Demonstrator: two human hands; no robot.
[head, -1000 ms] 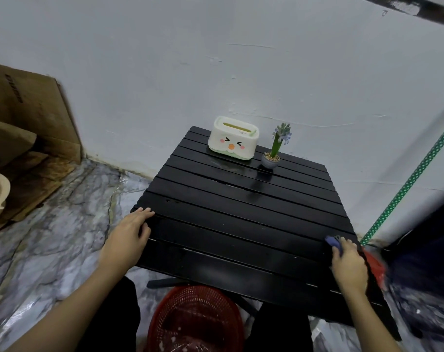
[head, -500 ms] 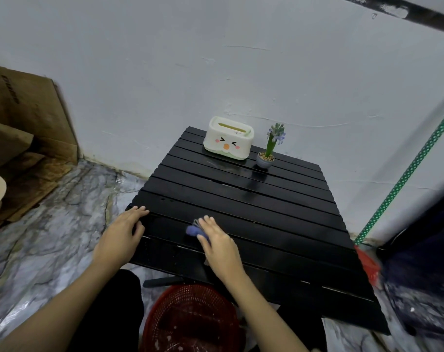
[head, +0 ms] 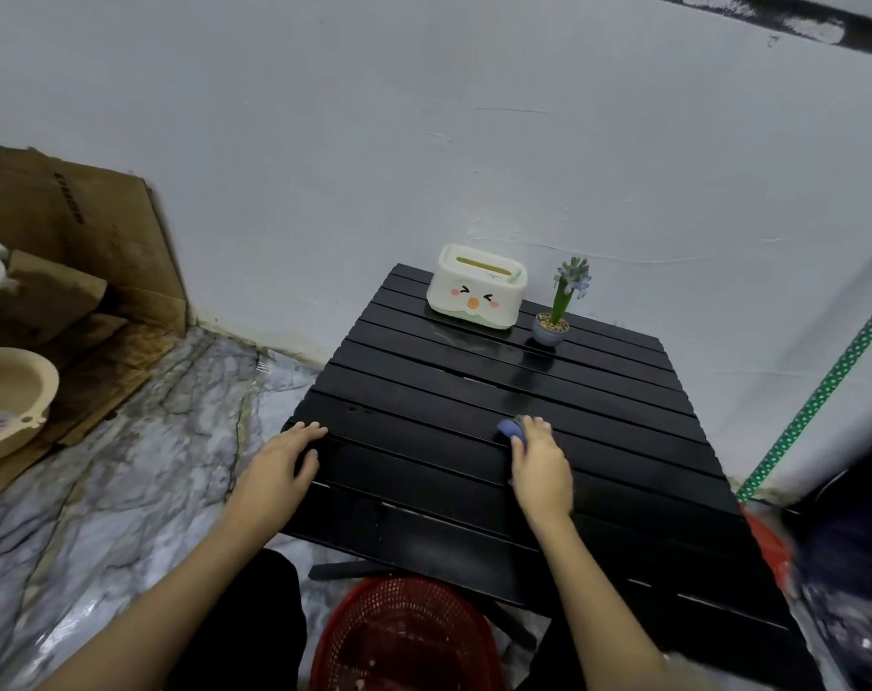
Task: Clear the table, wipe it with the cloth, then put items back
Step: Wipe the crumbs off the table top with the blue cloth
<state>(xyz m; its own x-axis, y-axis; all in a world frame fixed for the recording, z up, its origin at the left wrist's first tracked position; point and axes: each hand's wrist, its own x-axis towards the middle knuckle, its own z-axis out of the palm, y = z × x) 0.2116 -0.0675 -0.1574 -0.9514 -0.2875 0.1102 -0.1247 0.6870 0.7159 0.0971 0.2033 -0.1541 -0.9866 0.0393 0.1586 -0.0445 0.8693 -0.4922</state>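
Note:
A black slatted table (head: 598,411) stands against the white wall. My right hand (head: 541,468) presses a small blue cloth (head: 511,428) onto the middle of the tabletop; only the cloth's front edge shows past my fingers. My left hand (head: 282,466) lies flat on the table's left edge, fingers spread, holding nothing. At the far end sit a white tissue box (head: 476,286) with a cartoon face and, to its right, a small potted plant (head: 556,311) with a blue flower.
A red mesh basket (head: 399,640) sits on the floor under the table's near edge. Cardboard (head: 75,231) leans against the wall at left, with a beige basin (head: 5,401) beside it. A green dotted pole (head: 822,391) leans at right. The floor is marble-patterned.
My right hand with the cloth swept from the table's right edge to the left near my other hand, then back rightward to the middle. My left hand stayed on the left edge.

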